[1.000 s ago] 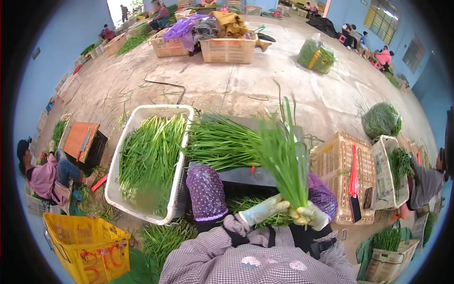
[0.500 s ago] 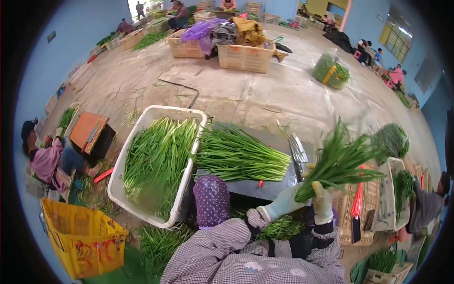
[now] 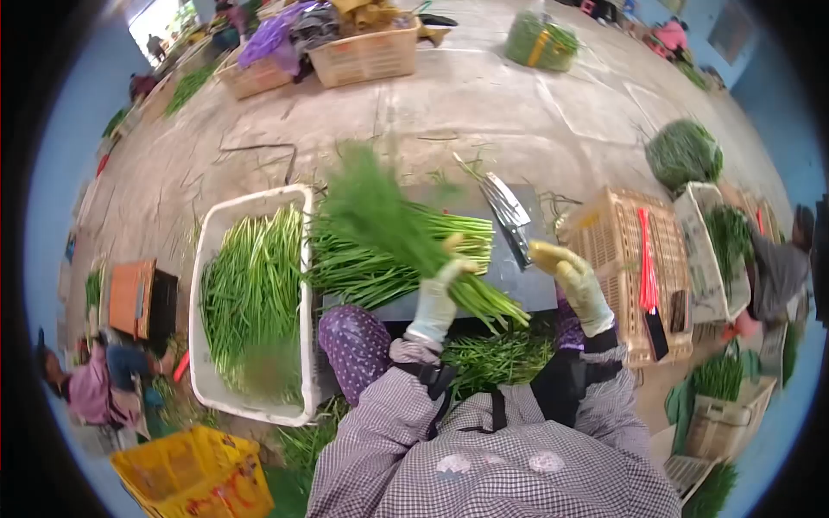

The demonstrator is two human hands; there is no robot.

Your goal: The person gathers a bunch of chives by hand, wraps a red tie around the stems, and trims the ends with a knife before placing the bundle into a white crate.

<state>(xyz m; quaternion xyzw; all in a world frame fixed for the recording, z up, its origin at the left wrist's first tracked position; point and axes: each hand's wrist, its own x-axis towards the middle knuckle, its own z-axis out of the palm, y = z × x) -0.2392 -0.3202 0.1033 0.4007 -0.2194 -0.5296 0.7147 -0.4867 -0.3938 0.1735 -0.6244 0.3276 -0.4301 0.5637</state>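
Observation:
My left hand (image 3: 438, 295), in a pale work glove, is closed around a bunch of garlic chives (image 3: 406, 231). Its leafy tops point up and left, blurred, and the pale stem ends hang toward the lower right. More garlic chives (image 3: 354, 268) lie in a pile beneath it on a dark board (image 3: 540, 289). My gloved right hand (image 3: 577, 283) is open and holds nothing, off the board's right edge. Close to its fingertips, a knife (image 3: 509, 211) with a wide blade and dark handle rests on the board.
A white crate (image 3: 309, 345) of chives stands left of the board. On the right, an upturned tan crate (image 3: 635, 250) carries red ties (image 3: 646, 268) and a phone (image 3: 680, 311). A yellow basket (image 3: 194, 475) is at lower left. People sit working on both sides.
The chive bunch has swung from the right, over my right knee, to above the board, its tops now leftward. My right hand has come off it. The view has tilted down.

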